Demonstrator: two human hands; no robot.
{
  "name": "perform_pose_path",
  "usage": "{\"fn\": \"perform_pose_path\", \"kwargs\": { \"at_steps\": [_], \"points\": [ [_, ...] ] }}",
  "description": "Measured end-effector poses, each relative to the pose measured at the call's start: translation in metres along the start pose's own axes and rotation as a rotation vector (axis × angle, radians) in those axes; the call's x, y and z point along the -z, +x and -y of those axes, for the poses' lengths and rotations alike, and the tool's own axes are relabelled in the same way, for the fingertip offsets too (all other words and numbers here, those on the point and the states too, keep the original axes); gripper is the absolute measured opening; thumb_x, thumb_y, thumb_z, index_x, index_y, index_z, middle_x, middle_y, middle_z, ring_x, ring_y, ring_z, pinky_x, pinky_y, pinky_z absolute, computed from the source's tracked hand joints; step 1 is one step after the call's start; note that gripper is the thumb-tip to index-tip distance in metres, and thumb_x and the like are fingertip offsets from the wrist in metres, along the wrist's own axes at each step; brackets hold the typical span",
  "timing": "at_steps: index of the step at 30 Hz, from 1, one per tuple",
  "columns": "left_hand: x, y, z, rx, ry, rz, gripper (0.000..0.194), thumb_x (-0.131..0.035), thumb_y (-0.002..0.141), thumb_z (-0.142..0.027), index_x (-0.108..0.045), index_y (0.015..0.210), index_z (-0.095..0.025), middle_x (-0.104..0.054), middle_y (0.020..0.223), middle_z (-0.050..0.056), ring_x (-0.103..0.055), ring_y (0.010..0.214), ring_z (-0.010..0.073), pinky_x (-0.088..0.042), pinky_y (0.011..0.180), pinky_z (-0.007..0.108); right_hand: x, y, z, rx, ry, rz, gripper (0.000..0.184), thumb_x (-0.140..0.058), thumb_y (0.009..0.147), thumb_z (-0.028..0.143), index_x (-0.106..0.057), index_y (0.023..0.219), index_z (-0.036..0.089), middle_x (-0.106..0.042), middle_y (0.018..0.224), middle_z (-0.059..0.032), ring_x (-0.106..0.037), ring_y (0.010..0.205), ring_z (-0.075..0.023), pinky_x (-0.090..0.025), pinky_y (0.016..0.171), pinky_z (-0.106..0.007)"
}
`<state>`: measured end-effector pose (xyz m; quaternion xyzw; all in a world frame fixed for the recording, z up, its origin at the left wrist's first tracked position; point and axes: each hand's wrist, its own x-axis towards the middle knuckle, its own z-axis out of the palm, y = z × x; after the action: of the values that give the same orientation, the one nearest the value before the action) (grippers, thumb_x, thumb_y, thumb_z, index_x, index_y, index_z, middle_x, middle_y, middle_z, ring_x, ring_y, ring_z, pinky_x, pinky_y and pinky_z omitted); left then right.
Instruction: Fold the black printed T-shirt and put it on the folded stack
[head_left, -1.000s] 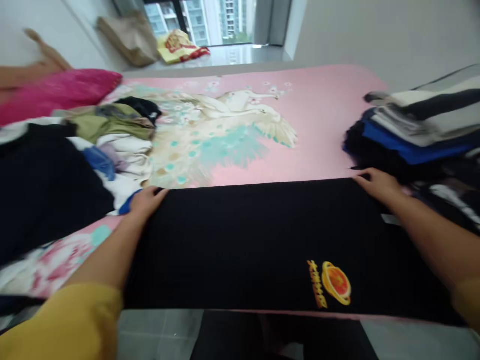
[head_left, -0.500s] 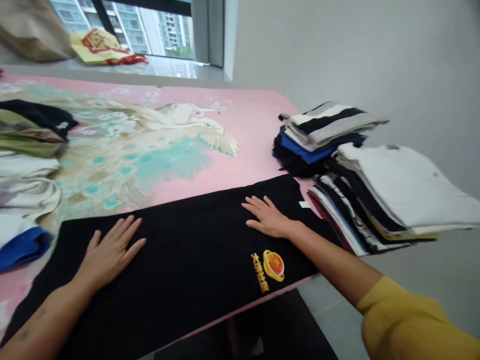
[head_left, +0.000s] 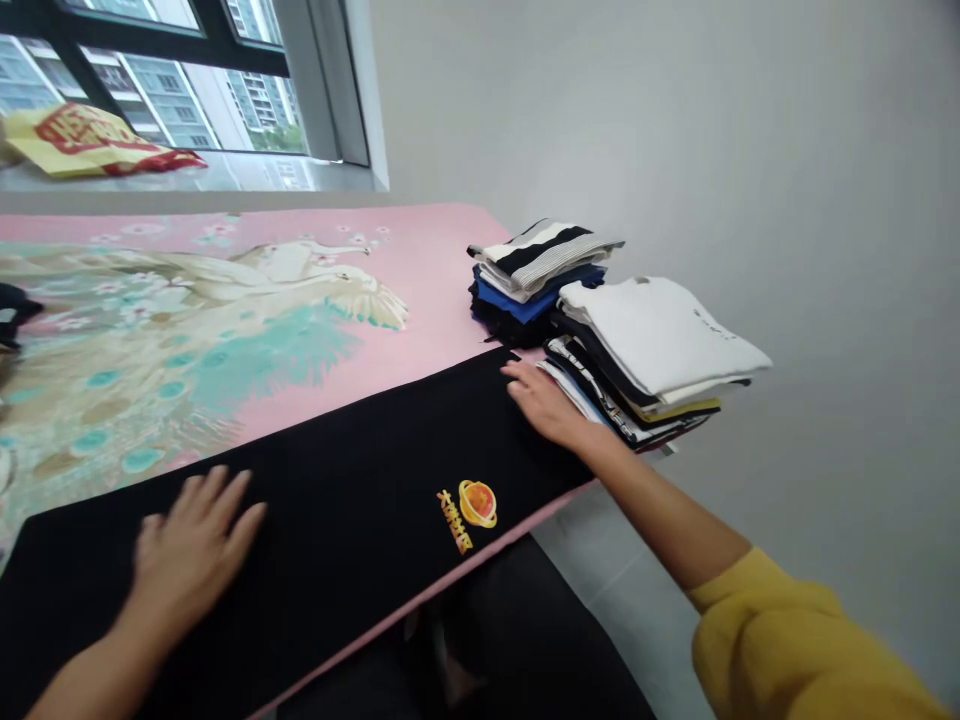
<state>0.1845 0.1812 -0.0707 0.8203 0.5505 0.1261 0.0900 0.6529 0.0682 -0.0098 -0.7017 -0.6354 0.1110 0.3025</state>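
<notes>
Black garment [head_left: 352, 470], left end cut off; left fingers [head_left: 214, 500] blurred, spread, right fingers [head_left: 517, 380] loosely extended, gripping nothing.

Daylight enters at the window [head_left: 255, 105], leaving the wall [head_left: 637, 130] dull grey; the left hand [head_left: 196, 535] blurs.

From here I can make out yellow Chinese characters [head_left: 454, 522] on the black cloth [head_left: 337, 480], beside a round orange logo [head_left: 478, 503]: the first looks like 大, the last two like 社区; the second is unclear. Red lettering on the yellow bag [head_left: 82, 140] and small dark marks on the white shirt [head_left: 660, 335] aren't legible.
</notes>
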Motion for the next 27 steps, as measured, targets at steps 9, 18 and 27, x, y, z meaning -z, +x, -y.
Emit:
{"fn": "perform_pose_path", "kwargs": {
  "at_steps": [9, 18, 27],
  "points": [
    [-0.047, -0.005, -0.106, -0.478, 0.137, 0.161, 0.056, -0.033, 0.090, -0.052, -0.032, 0.143, -0.033, -0.024, 0.152, 0.002, -0.022, 0.140, 0.0258, -0.010, 0.112, 0.055, -0.088, -0.030, 0.068, 0.295, -0.228, 0.370, 0.059, -0.033, 0.089, 0.057, -0.034, 0.141, 0.030, -0.026, 0.151, -0.0014, -0.013, 0.141, -0.0217, -0.010, 0.113, -0.052],
    [0.028, -0.051, 0.098, 0.446, 0.235, 0.090, 0.069, -0.032, 0.087, -0.059, -0.033, 0.143, -0.021, -0.022, 0.153, 0.010, -0.016, 0.140, 0.0318, -0.010, 0.107, 0.064, -0.087, -0.051, -0.080, 0.031, -0.573, 0.177, 0.067, -0.020, 0.091, 0.053, -0.031, 0.143, 0.012, -0.030, 0.149, -0.0112, -0.023, 0.138, -0.0271, -0.025, 0.110, -0.044],
    [0.060, -0.166, 0.155, 0.474, -0.078, -0.167, 0.047, -0.032, 0.085, -0.034, -0.060, 0.118, -0.014, -0.058, 0.128, 0.008, -0.049, 0.122, 0.0194, -0.035, 0.107, 0.032, -0.103, -0.055, -0.078, -0.015, -0.559, 0.051, 0.079, -0.011, 0.086, 0.061, -0.040, 0.139, 0.010, -0.036, 0.144, -0.0182, -0.029, 0.134, -0.0352, -0.029, 0.102, -0.057]
  ]
}}
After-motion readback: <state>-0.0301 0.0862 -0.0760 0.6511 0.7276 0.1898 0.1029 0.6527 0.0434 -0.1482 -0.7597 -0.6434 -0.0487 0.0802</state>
